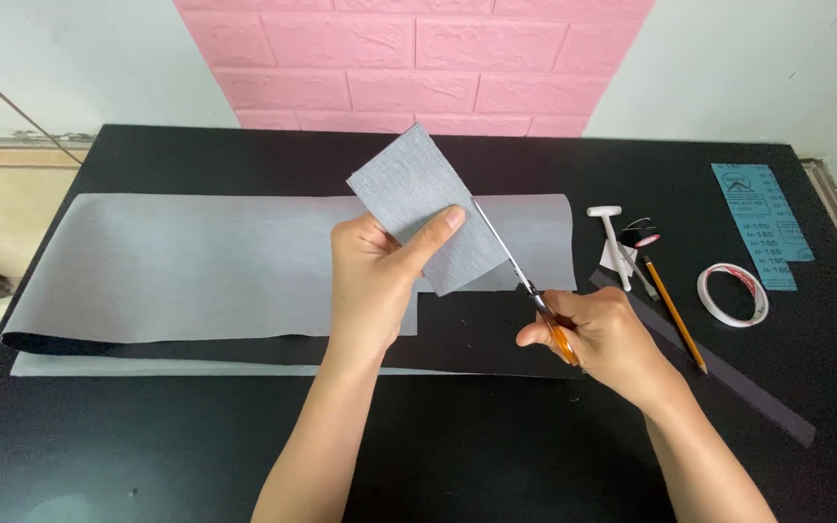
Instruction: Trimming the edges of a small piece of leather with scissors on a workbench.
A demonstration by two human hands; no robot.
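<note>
Woven grey fabric rectangle (426, 209), steel scissors (527, 288)

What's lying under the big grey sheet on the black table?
Under the large grey fabric sheet a black layer shows along its near edge, with another pale sheet beneath. How far either reaches underneath is covered.

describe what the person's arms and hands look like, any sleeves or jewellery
Both forearms are bare as far as the frame shows: no sleeves or cuffs in view. The left hand and right hand wear no gloves, and no rings, watch or bracelets are visible. The left thumbnail looks short and unpainted. No marks or tattoos show.
</note>
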